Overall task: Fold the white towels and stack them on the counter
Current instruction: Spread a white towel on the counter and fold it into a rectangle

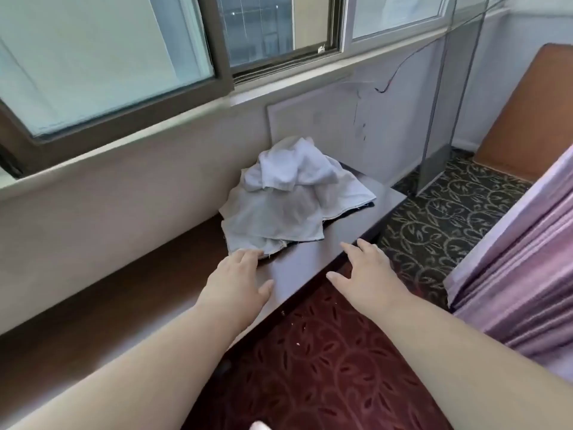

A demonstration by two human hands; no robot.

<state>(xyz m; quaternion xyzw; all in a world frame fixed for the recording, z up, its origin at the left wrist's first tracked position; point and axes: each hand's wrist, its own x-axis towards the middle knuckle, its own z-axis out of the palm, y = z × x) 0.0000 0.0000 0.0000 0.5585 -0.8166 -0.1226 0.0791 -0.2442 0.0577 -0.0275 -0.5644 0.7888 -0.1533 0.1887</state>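
Towels: one crumpled heap of white cloth towels (294,193); number of separate pieces in the heap not countable, at least two layers visible, a bunched upper piece over a flatter lower one.
Location of heap: on the dark brown glossy tabletop (325,252), toward its far end, against the pale wall under the window sill; near corner of the lower layer lying flat on the surface.
Hands: two, both bare, both reaching forward over the near part of the tabletop.
Left hand (238,277): palm down, fingers straight and spread; fingertips at the near corner of the heap, touching or just short of it, contact not resolvable; nothing pinched.
Right hand (369,271): palm down, fingers straight and loosely spread, over the tabletop's right edge; near the heap but apart from it, to its lower right; nothing held.
Grip state: both spread, neither closed on cloth.
Surroundings: one sliding window with brown frame (223,48) above the tabletop; patterned carpet (313,364), red nearby and dark green farther off; one purple striped curtain (524,271) at right.
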